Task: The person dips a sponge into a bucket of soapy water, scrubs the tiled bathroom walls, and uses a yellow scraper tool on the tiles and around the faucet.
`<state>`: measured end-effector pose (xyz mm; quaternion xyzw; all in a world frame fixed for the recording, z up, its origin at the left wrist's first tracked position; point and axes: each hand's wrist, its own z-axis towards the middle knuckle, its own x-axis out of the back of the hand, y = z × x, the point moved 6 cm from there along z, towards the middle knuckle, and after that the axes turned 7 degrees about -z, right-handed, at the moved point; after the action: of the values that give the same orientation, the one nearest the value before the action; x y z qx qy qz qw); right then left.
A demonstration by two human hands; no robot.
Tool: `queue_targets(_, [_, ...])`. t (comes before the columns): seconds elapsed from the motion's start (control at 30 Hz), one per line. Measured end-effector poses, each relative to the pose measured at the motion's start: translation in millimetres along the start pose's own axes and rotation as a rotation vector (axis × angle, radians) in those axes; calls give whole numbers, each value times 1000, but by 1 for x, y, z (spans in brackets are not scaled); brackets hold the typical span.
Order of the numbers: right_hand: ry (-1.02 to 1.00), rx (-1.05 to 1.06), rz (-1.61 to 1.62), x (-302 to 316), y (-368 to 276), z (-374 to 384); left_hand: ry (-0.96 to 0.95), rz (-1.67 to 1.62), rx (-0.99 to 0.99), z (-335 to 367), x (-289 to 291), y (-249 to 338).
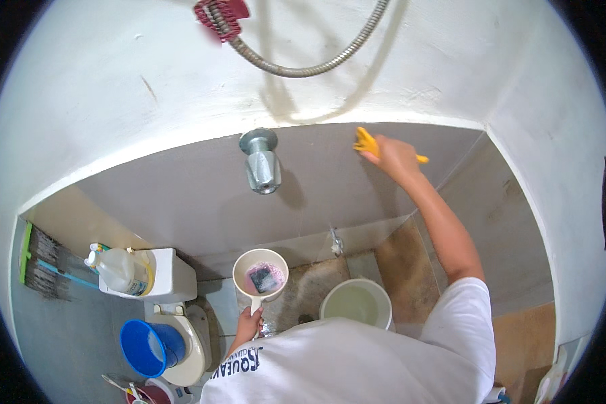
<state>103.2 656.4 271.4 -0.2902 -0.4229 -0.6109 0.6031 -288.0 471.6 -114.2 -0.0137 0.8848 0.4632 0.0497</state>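
My right hand (395, 160) is raised at the upper right, its fingers wrapped round a yellow brush (365, 141). The brush head is against the grey tiled wall (330, 175), just under the white painted part; its bristles are hard to make out. Low in the middle, my left hand (249, 324) grips the handle of a cream water dipper (237, 277). Pinkish sudsy liquid and a dark scouring pad (264, 279) are inside the dipper.
A metal shower valve (262, 165) juts from the wall, with a shower hose (303, 70) above. Below are a small tap (337, 242) and a white pail of water (385, 303). At left, a jug (124, 269) stands on the toilet tank (182, 276); a blue bucket (172, 343) leans on the toilet.
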Motion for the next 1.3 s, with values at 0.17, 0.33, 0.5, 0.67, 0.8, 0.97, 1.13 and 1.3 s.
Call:
queue_targets(0.17, [-106, -75, -38, -10, -41, 17, -19, -40, 43, -7, -9, 2])
queue_targets(0.33, [-97, -104, -43, -16, -3, 0, 2, -14, 44, -13, -3, -7])
queue_targets(0.5, [-94, -209, -55, -13, 20, -11, 30, -5, 69, -20, 13, -27])
queue_targets(0.67, [-55, -116, -4, -20, -35, 16, 2, -42, 121, -27, 14, -24])
queue_targets(0.8, [-38, -330, -25, -42, 62, -44, -14, -60, 73, -37, 23, -9])
queue_targets(0.97, [-32, -411, -29, -79, -28, -40, 6, -25, 53, -42, 45, -12])
queue_targets(1.13, [-16, -430, 109, -90, -81, -39, 79, -128, 34, -38, 82, -32])
queue_targets(1.3, [-128, -286, 127, -89, -80, -48, 22, 90, 1, -38, 100, -5])
